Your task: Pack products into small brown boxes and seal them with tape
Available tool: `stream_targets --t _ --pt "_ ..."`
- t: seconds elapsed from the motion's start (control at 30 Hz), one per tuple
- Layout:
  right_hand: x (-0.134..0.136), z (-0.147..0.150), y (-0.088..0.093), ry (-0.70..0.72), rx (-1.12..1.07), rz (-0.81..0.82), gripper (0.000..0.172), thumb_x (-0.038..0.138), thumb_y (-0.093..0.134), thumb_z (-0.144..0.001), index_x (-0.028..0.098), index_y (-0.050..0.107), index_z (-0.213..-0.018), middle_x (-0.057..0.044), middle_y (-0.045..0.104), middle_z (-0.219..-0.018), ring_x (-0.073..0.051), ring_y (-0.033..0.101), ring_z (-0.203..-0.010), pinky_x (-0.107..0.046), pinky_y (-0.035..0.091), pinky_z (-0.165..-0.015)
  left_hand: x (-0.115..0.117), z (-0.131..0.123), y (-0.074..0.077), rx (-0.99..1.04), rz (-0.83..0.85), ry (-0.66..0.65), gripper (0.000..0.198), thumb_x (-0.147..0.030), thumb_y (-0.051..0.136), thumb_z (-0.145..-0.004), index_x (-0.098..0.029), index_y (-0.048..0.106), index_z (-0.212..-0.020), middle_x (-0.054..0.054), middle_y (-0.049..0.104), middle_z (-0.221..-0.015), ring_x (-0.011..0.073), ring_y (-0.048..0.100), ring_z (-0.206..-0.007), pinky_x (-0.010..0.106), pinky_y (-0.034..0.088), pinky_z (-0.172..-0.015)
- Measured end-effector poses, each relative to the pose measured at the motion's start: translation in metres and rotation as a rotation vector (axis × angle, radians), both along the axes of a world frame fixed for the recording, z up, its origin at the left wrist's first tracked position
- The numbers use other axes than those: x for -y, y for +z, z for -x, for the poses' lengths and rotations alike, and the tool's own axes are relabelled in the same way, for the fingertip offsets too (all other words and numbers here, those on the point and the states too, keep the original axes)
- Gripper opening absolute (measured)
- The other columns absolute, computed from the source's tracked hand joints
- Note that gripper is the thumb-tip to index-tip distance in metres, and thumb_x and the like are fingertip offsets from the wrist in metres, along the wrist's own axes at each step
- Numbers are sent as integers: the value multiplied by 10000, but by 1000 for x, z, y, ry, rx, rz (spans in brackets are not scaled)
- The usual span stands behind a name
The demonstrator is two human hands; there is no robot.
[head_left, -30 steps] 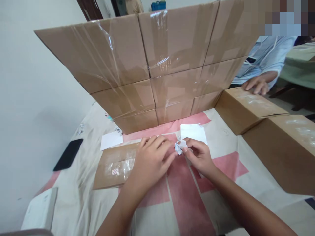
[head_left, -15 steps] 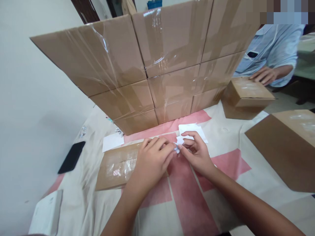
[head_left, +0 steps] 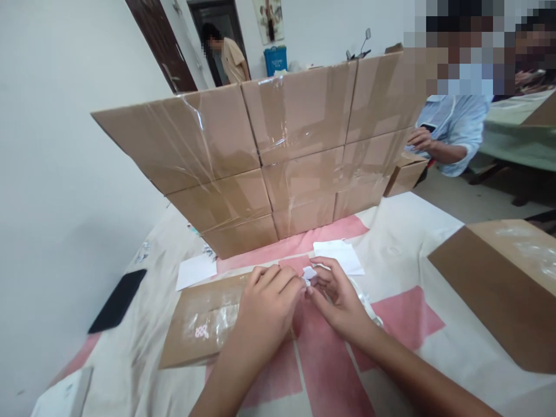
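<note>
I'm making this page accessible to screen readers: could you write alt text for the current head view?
The left hand and right hand hold a small white piece at their fingertips over a pink-and-cream cloth. Taped brown cardboard lies by the left arm; behind stands a wall of taped cardboard panels.

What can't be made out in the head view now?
Head view, now:
White scrap: mostly covered by left hand and right hand.
Pink mark on flat cardboard: too small to read.
White box: cut off by bottom edge.
Nearer brown box: cut off by right edge.
Space behind cardboard wall: hidden by it.
</note>
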State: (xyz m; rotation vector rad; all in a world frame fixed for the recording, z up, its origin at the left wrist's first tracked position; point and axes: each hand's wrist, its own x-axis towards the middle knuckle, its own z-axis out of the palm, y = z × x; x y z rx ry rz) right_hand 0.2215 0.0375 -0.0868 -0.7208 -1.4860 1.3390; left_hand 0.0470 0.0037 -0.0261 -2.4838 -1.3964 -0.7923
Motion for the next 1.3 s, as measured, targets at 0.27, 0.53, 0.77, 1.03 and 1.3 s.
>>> stream_targets --t 0.27,0.53,0.77,1.03,1.3 --pt "-2 5 -1 -9 -25 -22 259 282 611 -988 274 491 -1217 30 571 -852 -123 581 -774 -255 475 -739 -1 1 -4 29 82 1 227 -206 449 -1057 -200 609 -897 6 679 -917 187 562 -860 352 319 -808" --pt "1 2 -7 -58 156 -234 301 178 512 -1012 309 458 -1277 19 590 -901 -134 593 -801 -258 476 -735 0 2 -5 17 217 63 164 -173 471 -1034 -195 563 -900 11 634 -927 205 545 -885 366 316 -819" --pt "2 3 -3 -64 160 -242 327 162 500 -1016 314 438 -1299 15 587 -914 -140 594 -819 -268 477 -752 0 1 -6 15 175 81 140 -142 482 -1022 -198 523 -900 11 594 -908 207 508 -860 361 319 -799" --pt "1 4 -3 -40 158 -200 350 169 519 -1006 315 435 -1313 14 575 -903 -151 591 -819 -270 465 -709 -1 -1 -6 27 213 98 128 -121 473 -1016 -196 494 -914 14 571 -928 209 494 -871 353 331 -792" --pt "-1 1 -5 -88 218 -250 379 130 514 -975 284 420 -1308 19 573 -870 -134 561 -730 -261 455 -665 -1 1 0 140 282 140 160 -142 411 -1039 -206 495 -918 10 568 -944 196 504 -864 344 347 -789"
